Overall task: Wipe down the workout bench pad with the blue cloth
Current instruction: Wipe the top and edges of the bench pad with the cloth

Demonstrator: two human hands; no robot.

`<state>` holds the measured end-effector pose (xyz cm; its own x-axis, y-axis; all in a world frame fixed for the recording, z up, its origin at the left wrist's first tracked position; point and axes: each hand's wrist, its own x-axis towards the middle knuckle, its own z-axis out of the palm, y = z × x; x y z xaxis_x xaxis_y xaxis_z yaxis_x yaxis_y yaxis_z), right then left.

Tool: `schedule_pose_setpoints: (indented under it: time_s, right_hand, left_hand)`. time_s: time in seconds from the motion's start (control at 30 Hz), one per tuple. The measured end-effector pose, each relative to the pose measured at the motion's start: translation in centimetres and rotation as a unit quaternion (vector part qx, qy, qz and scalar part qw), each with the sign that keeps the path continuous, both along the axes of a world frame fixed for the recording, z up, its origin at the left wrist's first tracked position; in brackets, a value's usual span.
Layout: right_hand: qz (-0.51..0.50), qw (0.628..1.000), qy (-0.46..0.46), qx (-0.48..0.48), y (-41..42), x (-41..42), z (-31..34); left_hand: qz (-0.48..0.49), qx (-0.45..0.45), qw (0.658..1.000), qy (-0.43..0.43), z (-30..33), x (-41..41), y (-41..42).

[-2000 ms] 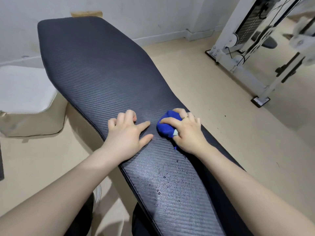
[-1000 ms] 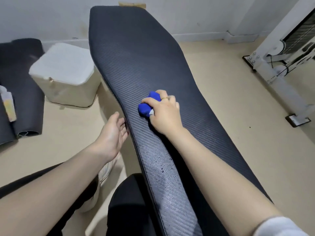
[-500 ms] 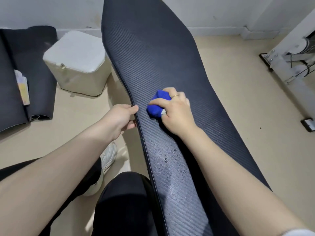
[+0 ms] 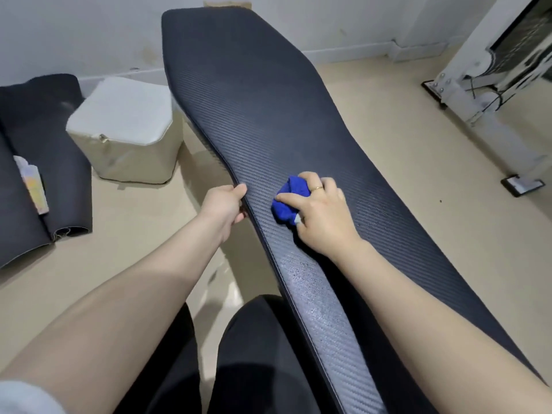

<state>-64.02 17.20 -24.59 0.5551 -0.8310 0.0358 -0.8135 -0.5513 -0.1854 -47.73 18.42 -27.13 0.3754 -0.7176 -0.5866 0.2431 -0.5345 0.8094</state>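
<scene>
A: Right, head camera, looking down the length of the bench pad [image 4: 268, 115]. Long, dark, ribbed with a carbon-weave texture, wide at the far end by the wall and narrowing toward the person.

B: And the blue cloth [image 4: 288, 206]?

A: Bunched into a tight wad, bright blue, sitting on the pad's narrow stretch near its left edge. The right hand [image 4: 321, 215] is on top of it, fingers curled over the wad, thumb tucked along its near side, a ring on one finger. Firm grip, pressing it to the surface.

B: The left hand [image 4: 224, 204]?

A: Clamped on the pad's left edge just beside the cloth, thumb over the top, fingers wrapped under.

B: Surface condition?

A: Fine droplets bead on the near part of the pad, below the right wrist. Farther up it looks matte and dull.

B: Anything hard to read?

A: The left fingers underneath are hidden by the pad. Most of the cloth is covered by the hand. A small pale patch shows at its lower edge; I cannot tell what it is. The white machine frame [image 4: 484, 94] at right is cut off, and a blurred item lies on the dark rolled mat [image 4: 53, 162] beside the pale cushioned box [image 4: 125, 130].
</scene>
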Motion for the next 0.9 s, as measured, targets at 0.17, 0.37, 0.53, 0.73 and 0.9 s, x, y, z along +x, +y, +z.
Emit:
schedule_pose_setpoints:
  time_s: [0.17,0.37,0.53,0.73,0.9]
  right_hand:
    - [0.131,0.991,-0.006,0.006,7.5,-3.2,-0.8]
    - [-0.149,0.989,-0.024,0.007,3.3,-3.2,0.2]
    - [-0.075,0.996,-0.031,-0.043,7.7,-3.0,-0.8]
    - [-0.095,0.995,-0.012,-0.014,5.0,-4.5,-1.0]
    - [-0.295,0.955,-0.024,-0.027,3.3,-2.8,-1.2]
  left_hand:
    - [0.014,-0.004,1.0,0.017,0.1,0.0,0.0]
    - [-0.021,-0.003,0.999,-0.026,0.0,-1.7,1.5]
    - [-0.077,0.016,0.997,0.015,-0.1,-2.3,3.5]
    - [-0.073,0.036,0.997,0.0,1.0,-4.3,2.5]
    - [-0.032,0.063,0.997,-0.01,1.2,-5.0,0.7]
